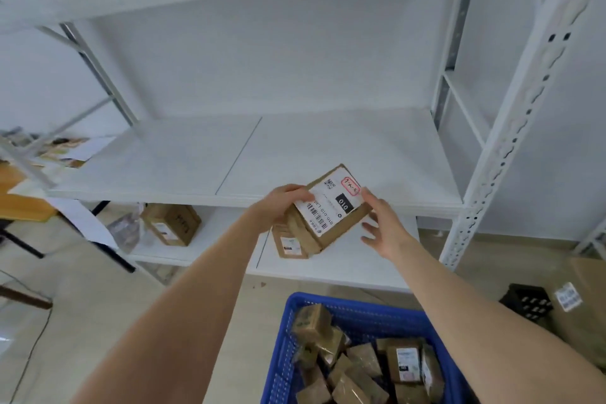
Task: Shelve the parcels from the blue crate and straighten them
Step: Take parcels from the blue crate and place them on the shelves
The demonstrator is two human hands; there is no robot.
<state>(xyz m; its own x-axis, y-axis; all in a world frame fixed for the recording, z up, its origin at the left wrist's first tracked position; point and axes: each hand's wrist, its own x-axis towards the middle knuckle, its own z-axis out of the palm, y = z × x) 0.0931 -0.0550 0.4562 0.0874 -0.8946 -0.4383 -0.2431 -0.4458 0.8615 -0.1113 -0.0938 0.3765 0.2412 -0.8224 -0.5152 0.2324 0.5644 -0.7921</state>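
Far left we're seeing a wooden table point(19, 207) w/ papers lying on it. On the bottom shelf point(344, 269) a clear bag point(126, 231) is sitting right beside a brown box point(172, 223).

Moving right, the left hand point(282, 203) is gripping the parcel point(334, 210) by its left end, fingers curling over the edge of the white label, the one w/ "010" printed on it. The parcel is hanging tilted in the air at the front lip of the middle shelf point(328, 147), not on it yet. A smaller box point(290, 241) is showing just under it; we can't really tell if it's sitting on the bottom shelf or being held too.

The right hand point(382, 223) is resting open against the parcel's right side, fingers straight & spread, not wrapping around anything.

Below the arms the blue crate point(360, 308) is sitting on the floor w/ loose parcels point(364, 367) piling up inside. Far right the rack's white upright point(511, 128) is running up the frame, and a black object point(528, 303) is lying on the floor near its foot.
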